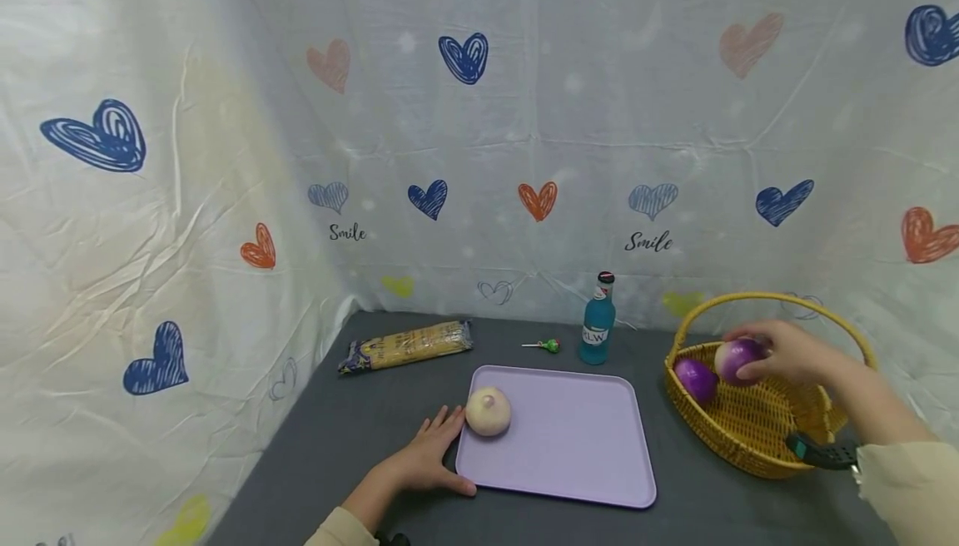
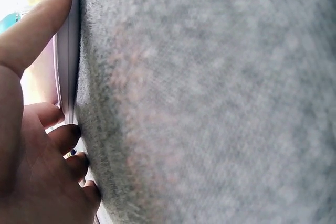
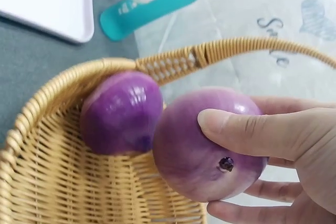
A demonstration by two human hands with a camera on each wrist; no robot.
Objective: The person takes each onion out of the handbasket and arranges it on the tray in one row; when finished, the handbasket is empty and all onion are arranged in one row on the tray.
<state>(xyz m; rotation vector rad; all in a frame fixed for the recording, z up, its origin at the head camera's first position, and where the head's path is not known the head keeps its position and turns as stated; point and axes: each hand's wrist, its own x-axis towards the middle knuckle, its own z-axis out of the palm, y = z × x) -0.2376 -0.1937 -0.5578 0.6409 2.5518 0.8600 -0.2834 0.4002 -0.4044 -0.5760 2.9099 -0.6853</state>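
Note:
My right hand (image 1: 794,352) grips a purple onion (image 3: 210,145) between thumb and fingers, held over the yellow wicker basket (image 3: 58,182). A second, darker purple onion (image 3: 123,114) lies inside the basket against its left wall, partly overlapped by the held one in the head view. My left hand (image 1: 423,456) rests with spread fingers at the left edge of the lilac tray (image 1: 569,438). In the left wrist view its thumb (image 2: 47,11) lies along the tray's rim. Close to those fingertips, a white onion (image 1: 489,411) sits on the tray's left side.
Behind the tray, a packet of noodles (image 1: 408,346) lies at the back left of the grey table. A green-headed lollipop (image 1: 550,345) and an upright blue bottle (image 1: 598,321) are to its right. The basket's tall handle (image 1: 749,296) arches over it. A heart-printed curtain hangs behind.

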